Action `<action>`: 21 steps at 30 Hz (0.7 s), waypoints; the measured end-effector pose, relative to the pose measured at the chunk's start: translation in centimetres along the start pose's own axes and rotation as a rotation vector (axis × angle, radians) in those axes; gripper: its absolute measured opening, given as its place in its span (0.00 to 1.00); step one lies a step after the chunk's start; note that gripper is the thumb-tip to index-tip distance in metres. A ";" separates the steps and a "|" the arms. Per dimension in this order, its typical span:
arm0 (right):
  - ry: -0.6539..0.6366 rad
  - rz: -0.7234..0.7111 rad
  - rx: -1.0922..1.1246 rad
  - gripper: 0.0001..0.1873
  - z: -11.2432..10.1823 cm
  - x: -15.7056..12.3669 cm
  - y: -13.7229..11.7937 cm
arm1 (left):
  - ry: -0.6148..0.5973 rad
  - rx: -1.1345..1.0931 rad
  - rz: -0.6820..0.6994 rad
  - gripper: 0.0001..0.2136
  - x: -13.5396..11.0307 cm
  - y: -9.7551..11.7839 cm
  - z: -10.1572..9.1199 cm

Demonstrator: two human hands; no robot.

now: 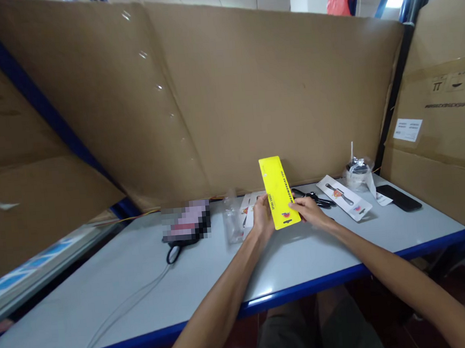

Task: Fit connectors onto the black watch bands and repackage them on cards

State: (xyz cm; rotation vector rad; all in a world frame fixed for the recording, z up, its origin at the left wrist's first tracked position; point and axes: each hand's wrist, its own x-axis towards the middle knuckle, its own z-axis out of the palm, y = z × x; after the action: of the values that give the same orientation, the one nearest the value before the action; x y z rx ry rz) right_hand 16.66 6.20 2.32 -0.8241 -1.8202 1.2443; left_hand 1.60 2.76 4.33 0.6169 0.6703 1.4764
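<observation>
A yellow packaging card (pixel 277 189) with black lettering and a hang slot is tilted up above the table. My left hand (pixel 262 214) grips its left edge, fingers partly behind it. On the lower right edge, my right hand (pixel 310 211) pinches the card with the thumb on its front. Behind my right hand lie black handled tools (pixel 321 199), partly hidden. To their right is a white card (pixel 344 198) with a tool picture on it. Another white card (pixel 247 213) lies left of my left hand, partly covered by clear plastic packaging (pixel 232 222).
The light table (pixel 146 299) has a blue front edge. A blurred-out device (pixel 188 220) with a strap loop and white cable (pixel 125 303) lies left. At right are a black phone (pixel 399 197) and a plastic-wrapped item (pixel 358 172). Cardboard panels (pixel 269 85) wall the back and sides.
</observation>
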 end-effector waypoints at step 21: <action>0.281 -0.271 -0.886 0.26 -1.8 -1.8 -3.0 | 0.081 0.013 0.031 0.19 -0.5 0.2 -0.2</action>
State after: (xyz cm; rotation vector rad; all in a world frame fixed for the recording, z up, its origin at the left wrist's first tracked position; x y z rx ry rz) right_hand 18.89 4.55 5.10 -1.0876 -2.1382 0.0885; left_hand 1.31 2.22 4.38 0.5821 0.7362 1.5334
